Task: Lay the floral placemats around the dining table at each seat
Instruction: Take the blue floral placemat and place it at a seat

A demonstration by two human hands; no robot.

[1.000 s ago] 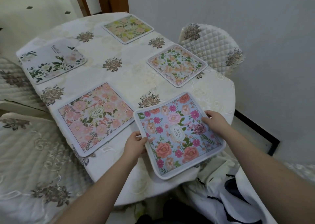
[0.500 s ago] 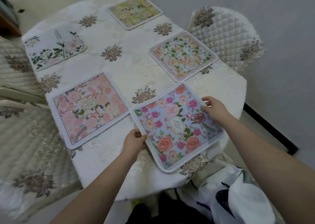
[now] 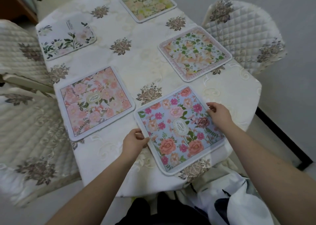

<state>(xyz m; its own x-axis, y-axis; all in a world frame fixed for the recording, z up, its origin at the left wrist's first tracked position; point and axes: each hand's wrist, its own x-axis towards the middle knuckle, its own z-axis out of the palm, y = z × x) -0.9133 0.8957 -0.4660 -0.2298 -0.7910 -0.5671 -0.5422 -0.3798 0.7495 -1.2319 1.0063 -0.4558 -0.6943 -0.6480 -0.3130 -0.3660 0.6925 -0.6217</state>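
Blue placemat (image 3: 177, 130) flat on tabletop (image 3: 153, 57); left hand (image 3: 135, 141) pinches its left edge, right hand (image 3: 218, 116) its right.

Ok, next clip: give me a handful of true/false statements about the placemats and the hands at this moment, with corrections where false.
1. Five placemats lie on the table. True.
2. Both hands hold the blue placemat. True: left hand grips its left edge, right hand its right edge.
3. The pink placemat lies right of the blue one. False: it lies left of it.
4. The blue placemat overlaps the pink one. False: they lie apart.
5. The quilted chair holds a placemat. False: none on it.
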